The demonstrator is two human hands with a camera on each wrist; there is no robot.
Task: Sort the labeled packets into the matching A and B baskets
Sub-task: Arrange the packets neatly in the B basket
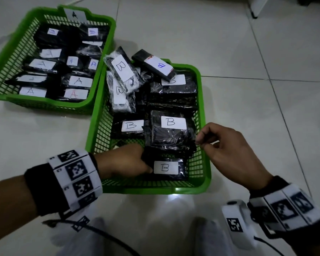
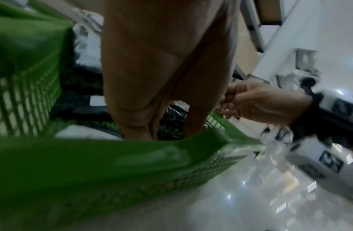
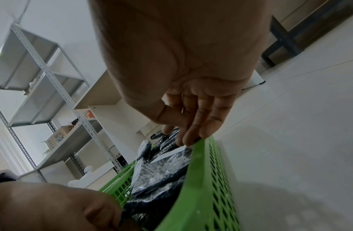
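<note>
The black plastic-wrapped packet with the white "B" sticker (image 1: 169, 168) sits at the near end of the green mesh basket holding the B packets (image 1: 204, 126), lying flat against the front wall, label up. The left hand (image 1: 126, 162) is down in that basket with its grip around the packet's left edge, though the fingers are tucked under so I can't fully see the hold. The right hand (image 1: 227, 146) hovers over the basket's right rim, fingers loosely curled and together, pinching at the crinkly wrap of the bigger B packet (image 1: 171, 129) just behind, or maybe nothing, hard to tell. Biggest risk I'd guess: that basket is piled high at its far end, two packets (image 1: 137, 69) leaning over the rim, so nudging the stack could tip them onto the tiled floor (image 1: 248, 52). The glossy wrap looks slippery too. The second green basket tagged A (image 1: 103, 21) sits beyond it to the left, full of A labels.
</note>
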